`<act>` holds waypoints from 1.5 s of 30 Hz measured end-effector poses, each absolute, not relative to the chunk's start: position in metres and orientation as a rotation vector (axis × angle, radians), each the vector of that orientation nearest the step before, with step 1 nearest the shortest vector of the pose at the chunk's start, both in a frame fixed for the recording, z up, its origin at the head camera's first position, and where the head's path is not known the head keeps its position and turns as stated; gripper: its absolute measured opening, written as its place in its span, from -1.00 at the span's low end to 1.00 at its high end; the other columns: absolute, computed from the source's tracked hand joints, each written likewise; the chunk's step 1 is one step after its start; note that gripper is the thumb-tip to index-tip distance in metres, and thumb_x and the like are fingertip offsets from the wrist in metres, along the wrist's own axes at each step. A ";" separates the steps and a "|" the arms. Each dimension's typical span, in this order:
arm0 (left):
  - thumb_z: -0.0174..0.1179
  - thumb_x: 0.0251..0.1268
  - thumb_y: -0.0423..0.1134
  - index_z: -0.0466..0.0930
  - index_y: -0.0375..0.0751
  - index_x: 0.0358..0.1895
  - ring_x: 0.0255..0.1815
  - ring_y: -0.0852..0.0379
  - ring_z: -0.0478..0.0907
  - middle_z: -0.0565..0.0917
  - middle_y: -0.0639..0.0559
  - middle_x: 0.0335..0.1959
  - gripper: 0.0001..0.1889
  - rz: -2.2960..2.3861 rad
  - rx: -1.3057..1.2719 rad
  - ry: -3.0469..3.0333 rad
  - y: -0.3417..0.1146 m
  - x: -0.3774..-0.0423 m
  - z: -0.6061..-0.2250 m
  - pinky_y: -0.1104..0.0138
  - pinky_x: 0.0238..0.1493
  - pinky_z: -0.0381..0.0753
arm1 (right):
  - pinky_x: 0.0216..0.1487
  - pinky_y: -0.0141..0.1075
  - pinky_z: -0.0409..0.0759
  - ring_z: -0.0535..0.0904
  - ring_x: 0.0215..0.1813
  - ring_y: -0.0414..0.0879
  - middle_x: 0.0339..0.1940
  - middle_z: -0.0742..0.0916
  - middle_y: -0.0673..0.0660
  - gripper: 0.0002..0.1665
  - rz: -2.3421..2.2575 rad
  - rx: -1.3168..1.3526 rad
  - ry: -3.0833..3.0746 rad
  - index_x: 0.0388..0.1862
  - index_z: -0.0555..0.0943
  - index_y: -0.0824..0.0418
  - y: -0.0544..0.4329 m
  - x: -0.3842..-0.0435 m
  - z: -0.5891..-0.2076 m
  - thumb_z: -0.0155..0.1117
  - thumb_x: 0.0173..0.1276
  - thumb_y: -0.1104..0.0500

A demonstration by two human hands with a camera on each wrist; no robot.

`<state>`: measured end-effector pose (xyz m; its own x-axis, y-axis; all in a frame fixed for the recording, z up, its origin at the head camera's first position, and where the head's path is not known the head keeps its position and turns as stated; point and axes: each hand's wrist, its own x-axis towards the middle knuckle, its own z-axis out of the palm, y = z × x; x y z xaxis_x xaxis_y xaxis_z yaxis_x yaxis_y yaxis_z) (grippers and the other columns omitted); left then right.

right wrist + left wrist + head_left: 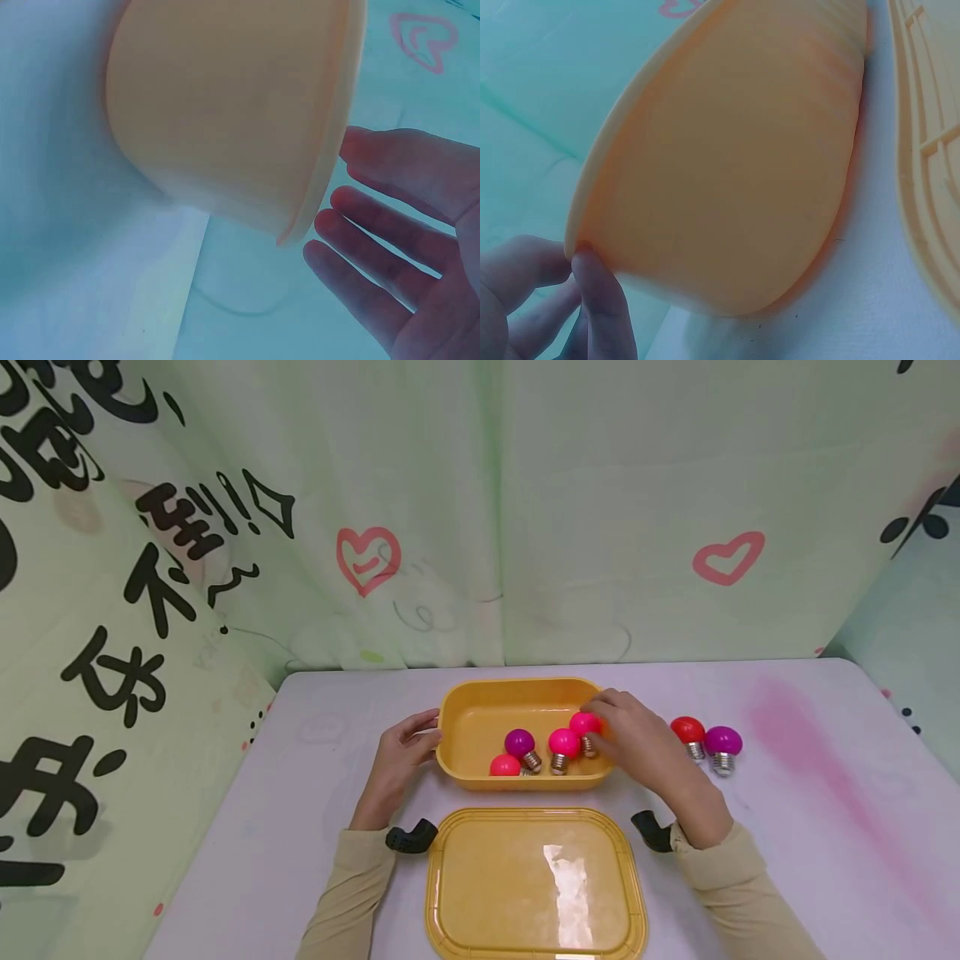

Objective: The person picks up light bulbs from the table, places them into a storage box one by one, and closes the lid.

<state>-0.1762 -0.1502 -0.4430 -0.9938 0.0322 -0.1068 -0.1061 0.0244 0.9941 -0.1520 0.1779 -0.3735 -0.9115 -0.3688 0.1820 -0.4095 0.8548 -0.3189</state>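
A yellow plastic box (480, 782) stands at the table's middle, its open top facing up. My left hand (401, 760) pinches its left end at the rim, thumb and fingers on the edge in the left wrist view. Over the right end, my right hand (637, 739) has thumb and fingers around a pink light bulb (585, 724); the box wall hides this bulb in the right wrist view. Inside the box lie a purple bulb (519, 742), another pink bulb (564, 742) and a reddish-pink bulb (505, 765) partly behind the front wall.
Right of the box, a red bulb (687, 729) and a second purple bulb (723, 741) sit side by side on the pale table (810, 860). A yellow lid (510, 885) lies flat in front of the box. Printed curtains (600, 510) rise behind the table.
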 end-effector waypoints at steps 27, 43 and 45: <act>0.21 0.38 -0.35 0.51 -0.26 0.29 0.06 -0.11 0.62 0.54 -0.26 0.17 -0.57 2.107 -0.084 2.195 -0.151 -0.178 -0.446 0.40 -0.11 0.69 | 0.14 0.17 0.55 0.54 0.13 0.29 0.02 0.65 0.36 -0.56 0.516 0.525 -2.900 0.04 0.62 0.42 0.229 -0.153 -0.383 0.47 0.18 0.32; 0.21 0.36 -0.37 0.52 -0.26 0.27 -0.01 -0.02 0.63 0.56 -0.21 0.13 -0.58 2.126 -0.098 2.188 -0.150 -0.177 -0.445 0.38 -0.13 0.70 | 0.09 0.21 0.57 0.45 0.12 0.34 0.03 0.61 0.43 -0.56 0.525 0.391 -2.965 0.07 0.60 0.47 0.258 -0.157 -0.391 0.41 0.22 0.33; 0.21 0.36 -0.37 0.52 -0.26 0.28 0.00 -0.03 0.63 0.56 -0.21 0.13 -0.58 2.127 -0.102 2.186 -0.150 -0.177 -0.445 0.38 -0.13 0.70 | 0.09 0.20 0.56 0.43 0.13 0.35 0.04 0.60 0.44 -0.56 0.531 0.374 -2.985 0.07 0.59 0.48 0.261 -0.158 -0.393 0.39 0.23 0.33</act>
